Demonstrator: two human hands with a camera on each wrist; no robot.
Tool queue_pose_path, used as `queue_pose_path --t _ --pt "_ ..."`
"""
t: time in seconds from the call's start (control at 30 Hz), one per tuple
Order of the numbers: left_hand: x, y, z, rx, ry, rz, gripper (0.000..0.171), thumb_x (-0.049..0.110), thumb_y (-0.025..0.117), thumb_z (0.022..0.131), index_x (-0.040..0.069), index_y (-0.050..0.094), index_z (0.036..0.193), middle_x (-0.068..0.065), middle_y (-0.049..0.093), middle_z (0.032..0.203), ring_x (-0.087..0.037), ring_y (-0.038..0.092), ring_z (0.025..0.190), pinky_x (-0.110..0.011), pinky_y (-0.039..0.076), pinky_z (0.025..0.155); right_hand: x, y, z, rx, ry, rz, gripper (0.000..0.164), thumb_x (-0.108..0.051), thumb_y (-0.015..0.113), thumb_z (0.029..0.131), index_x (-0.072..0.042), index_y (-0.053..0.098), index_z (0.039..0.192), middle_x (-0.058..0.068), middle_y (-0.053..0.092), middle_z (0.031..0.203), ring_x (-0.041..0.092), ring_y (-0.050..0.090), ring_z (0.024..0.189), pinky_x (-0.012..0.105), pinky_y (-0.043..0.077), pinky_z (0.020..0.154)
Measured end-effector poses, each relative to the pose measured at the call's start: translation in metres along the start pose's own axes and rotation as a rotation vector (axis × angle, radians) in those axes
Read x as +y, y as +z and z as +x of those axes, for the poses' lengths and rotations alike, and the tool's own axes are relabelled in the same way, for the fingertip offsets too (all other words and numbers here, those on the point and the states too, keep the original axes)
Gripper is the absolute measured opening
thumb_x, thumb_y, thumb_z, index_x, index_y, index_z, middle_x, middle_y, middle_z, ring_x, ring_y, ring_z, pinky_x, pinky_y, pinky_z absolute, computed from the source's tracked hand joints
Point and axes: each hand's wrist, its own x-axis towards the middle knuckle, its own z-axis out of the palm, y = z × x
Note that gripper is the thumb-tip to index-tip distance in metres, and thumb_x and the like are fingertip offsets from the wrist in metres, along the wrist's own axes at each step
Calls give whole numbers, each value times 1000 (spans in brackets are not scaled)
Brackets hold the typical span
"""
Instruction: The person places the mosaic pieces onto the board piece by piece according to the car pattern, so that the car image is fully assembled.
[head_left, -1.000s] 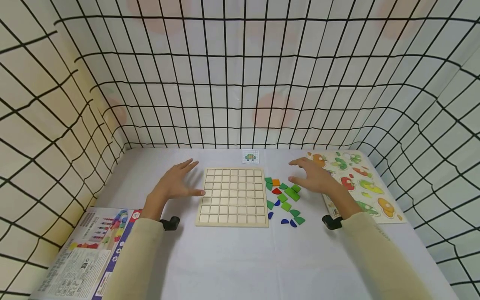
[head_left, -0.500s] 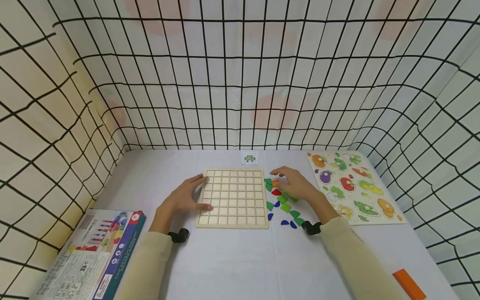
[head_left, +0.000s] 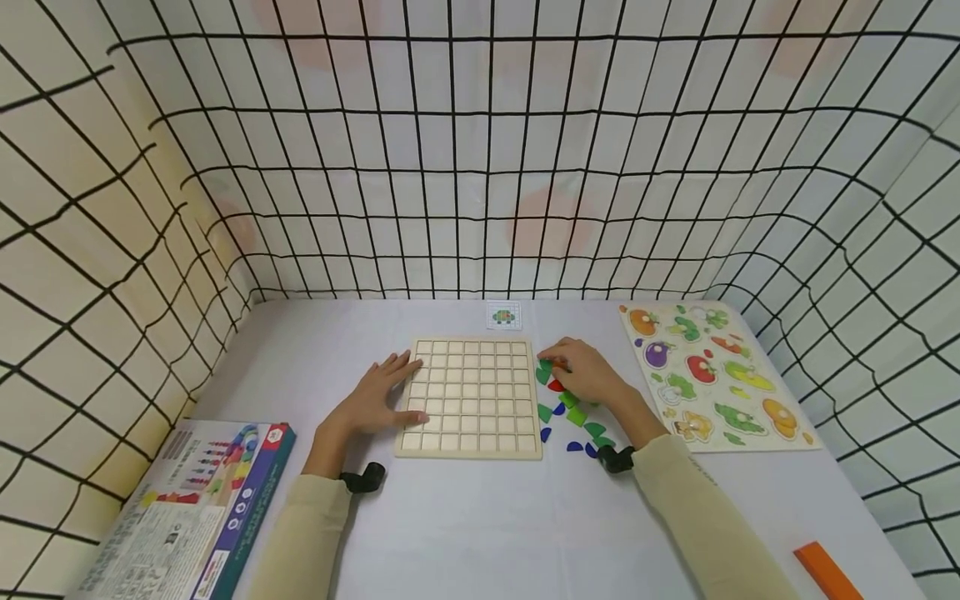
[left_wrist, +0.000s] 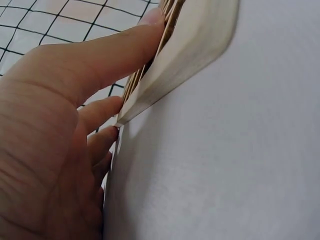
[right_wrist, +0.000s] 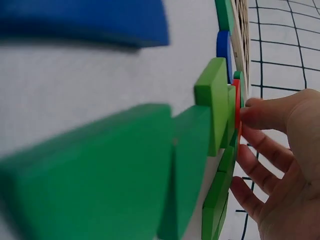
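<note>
The wooden grid board (head_left: 472, 398) lies flat in the middle of the table. My left hand (head_left: 372, 398) rests at its left side, fingers spread; in the left wrist view, the thumb (left_wrist: 120, 52) lies over the board's edge and fingertips touch its border. Right of the board, my right hand (head_left: 588, 373) bends over the loose pieces and pinches an orange block (head_left: 559, 364), mostly covered by the fingers. Close by lie a red piece (head_left: 556, 386), light green blocks (head_left: 576, 415), dark green pieces (head_left: 544, 412) and blue pieces (head_left: 574, 447).
A small picture card (head_left: 504, 315) lies behind the board. A fruit and vegetable puzzle board (head_left: 720, 379) is at the right. A flat box (head_left: 187, 508) sits at the front left, and an orange bar (head_left: 827, 571) at the front right. Black wire mesh (head_left: 480, 192) surrounds the table.
My left hand has come right and down onto the board's left edge. My right hand has moved left over the pieces and taken hold of the orange block. An orange bar has come into view.
</note>
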Motion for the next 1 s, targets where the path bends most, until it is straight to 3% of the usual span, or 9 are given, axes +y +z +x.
queue_pose_path --t 0.13,0.4,0.7,0.87,1.0 --pt "1 -1 -1 24 3 1 99 58 78 82 16 36 162 -13 22 172 -39 14 160 -60 8 129 1 1 1 20 44 -17 35 -17 63 98 -14 70 133 10 67 119 25 59 101 44 54 90" --pt "5 -2 -3 28 -12 -5 98 58 77 82 16 38 161 -12 22 172 -38 14 160 -58 7 130 1 0 0 23 139 12 32 -16 65 92 -15 70 124 7 65 111 26 57 99 43 53 90" --pt "7 -1 -2 31 -19 23 105 60 79 76 15 38 161 -11 23 172 -39 16 160 -61 12 129 4 0 0 10 141 16 32 -18 66 96 -12 71 127 8 65 111 26 57 101 43 55 94" --pt "6 -1 -1 69 -4 32 105 60 81 73 16 41 159 -11 27 171 -41 22 158 -65 19 125 9 1 1 31 127 37 31 -21 67 98 -10 70 127 9 65 112 26 58 102 44 55 96" --pt "5 0 -1 73 4 19 106 61 81 72 15 42 159 -12 27 171 -40 22 158 -65 17 126 9 0 0 51 125 63 33 -24 68 98 -9 70 127 8 65 110 25 58 101 43 54 95"
